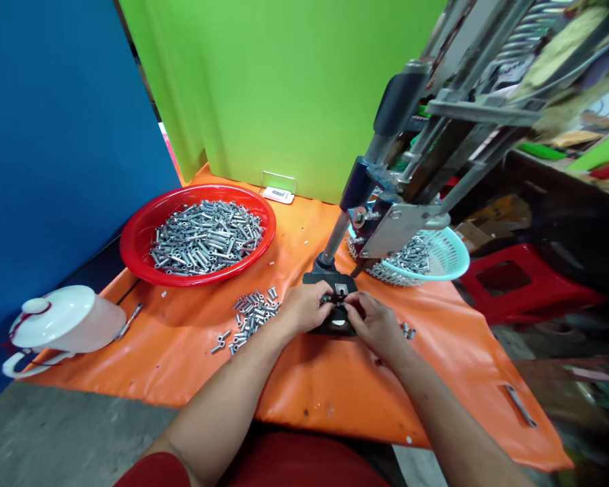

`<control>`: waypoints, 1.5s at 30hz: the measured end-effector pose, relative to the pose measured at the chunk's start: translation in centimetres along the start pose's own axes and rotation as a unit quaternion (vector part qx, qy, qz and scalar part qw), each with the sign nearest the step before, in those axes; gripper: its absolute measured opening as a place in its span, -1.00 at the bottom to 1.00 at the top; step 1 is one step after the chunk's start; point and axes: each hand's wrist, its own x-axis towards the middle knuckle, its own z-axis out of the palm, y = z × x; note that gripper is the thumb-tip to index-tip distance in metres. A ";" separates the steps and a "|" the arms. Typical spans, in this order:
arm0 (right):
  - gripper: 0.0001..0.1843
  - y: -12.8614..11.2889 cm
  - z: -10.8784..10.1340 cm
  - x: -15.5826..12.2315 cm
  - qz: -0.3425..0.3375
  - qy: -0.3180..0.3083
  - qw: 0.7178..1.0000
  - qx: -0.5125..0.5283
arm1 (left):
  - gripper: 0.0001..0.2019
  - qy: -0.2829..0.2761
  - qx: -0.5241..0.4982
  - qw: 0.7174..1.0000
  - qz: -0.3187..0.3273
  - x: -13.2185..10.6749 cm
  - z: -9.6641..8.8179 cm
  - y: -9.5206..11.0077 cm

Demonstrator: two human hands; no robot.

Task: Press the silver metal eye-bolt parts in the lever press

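Observation:
My left hand (307, 307) is closed, thumb and fingers pinched round a small metal part (326, 298), mostly hidden by the fingers. My right hand (374, 322) is also closed, its fingertips meeting at the small fixture (340, 292) on the black base (314, 278) of a hand press (365, 196). What the right fingertips hold is too small to make out. Beside my left forearm lies a loose pile of small metal eye bolts (256, 312). A few more metal pieces (409, 331) lie just right of my right hand.
A red basin (132, 245) full of metal pieces stands at the back left. Behind the press is a pale-blue basket (454, 253) with more pieces. A white lidded pot (76, 318) and a spanner (520, 406) rest on the orange cover (183, 352). A red stool (532, 281) stands right.

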 end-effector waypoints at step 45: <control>-0.81 2.4 -6.8 -4.9 -0.003 -0.100 0.993 -0.069 | -0.71 0.066 0.030 0.975 0.211 -1.9 1.9 3.4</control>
